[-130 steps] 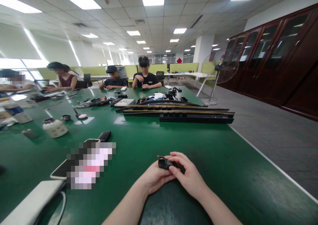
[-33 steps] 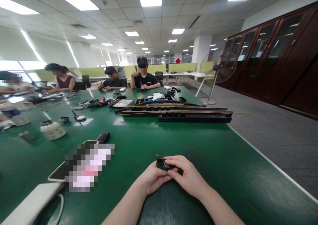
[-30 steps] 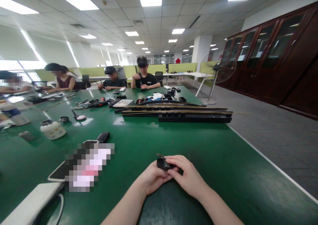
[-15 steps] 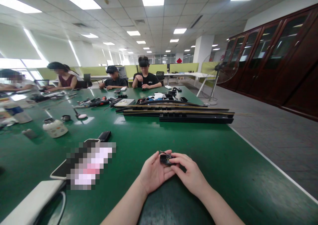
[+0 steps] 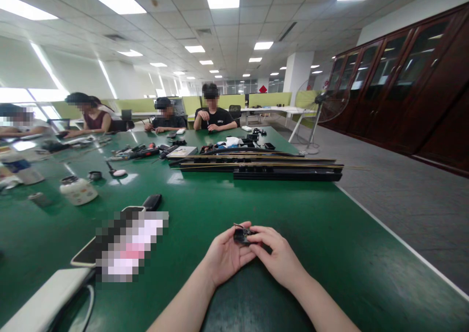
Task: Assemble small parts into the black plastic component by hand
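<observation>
A small black part (image 5: 241, 235) with a thin wire end sits between both of my hands, just above the green table (image 5: 322, 224). My left hand (image 5: 223, 255) cups it from the left, palm turned inward and fingertips on its top. My right hand (image 5: 279, 259) pinches its right side with thumb and forefinger. Both forearms reach in from the bottom edge.
A phone (image 5: 88, 255) and a black fob (image 5: 152, 202) lie to the left, a white box (image 5: 44, 302) nearer me. Long black rails (image 5: 286, 171) cross the table ahead. A white jar (image 5: 77, 190), tools and several seated people are farther off. The table's right edge (image 5: 399, 244) drops to grey floor.
My left hand has turned its palm more open around the part, which sits slightly higher than a second ago. My right hand's pinch holds.
</observation>
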Demonstrator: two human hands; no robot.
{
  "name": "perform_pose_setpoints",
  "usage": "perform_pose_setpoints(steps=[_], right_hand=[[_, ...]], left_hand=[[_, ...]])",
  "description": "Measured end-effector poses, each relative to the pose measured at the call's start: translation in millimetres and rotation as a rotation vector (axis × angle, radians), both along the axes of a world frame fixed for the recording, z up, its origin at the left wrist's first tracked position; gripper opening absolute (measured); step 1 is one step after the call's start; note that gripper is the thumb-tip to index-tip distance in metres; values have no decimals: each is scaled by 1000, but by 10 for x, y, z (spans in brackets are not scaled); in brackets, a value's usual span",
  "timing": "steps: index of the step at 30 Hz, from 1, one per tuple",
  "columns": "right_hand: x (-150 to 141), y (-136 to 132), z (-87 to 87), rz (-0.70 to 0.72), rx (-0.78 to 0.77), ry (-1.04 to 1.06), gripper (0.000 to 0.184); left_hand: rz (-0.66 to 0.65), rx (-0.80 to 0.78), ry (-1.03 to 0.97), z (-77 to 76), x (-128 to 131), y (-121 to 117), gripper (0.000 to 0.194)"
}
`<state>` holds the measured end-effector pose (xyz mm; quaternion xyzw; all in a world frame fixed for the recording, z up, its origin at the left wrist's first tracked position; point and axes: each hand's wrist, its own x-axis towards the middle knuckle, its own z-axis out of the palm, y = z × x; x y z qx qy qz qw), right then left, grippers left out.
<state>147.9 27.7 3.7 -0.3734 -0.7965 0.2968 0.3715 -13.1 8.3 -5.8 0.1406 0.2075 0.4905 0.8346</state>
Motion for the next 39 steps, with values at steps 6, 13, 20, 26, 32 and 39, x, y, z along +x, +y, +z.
perform_pose_setpoints(steps=[6, 13, 20, 26, 32, 39], right_hand=[[-13, -10, -25, -6, -15, 45, 27], [-26, -22, -27, -3, -59, 62, 29], [-23, -25, -12, -17, -111, 84, 27], [-28, -29, -3, -17, -118, 103, 28], [-27, -39, 6, -25, -100, 98, 30], [-34, -19, -37, -2, -55, 103, 29]], left_hand=[[-2, 26, -7, 14, -7, -7, 28], [-14, 52, -47, -10, -19, 0, 36], [-48, 100, -85, -6, -26, -5, 35], [-60, 146, -72, -21, -36, -11, 36], [-50, 165, -55, -23, -26, -11, 36], [-33, 163, -53, -23, -25, -23, 31]])
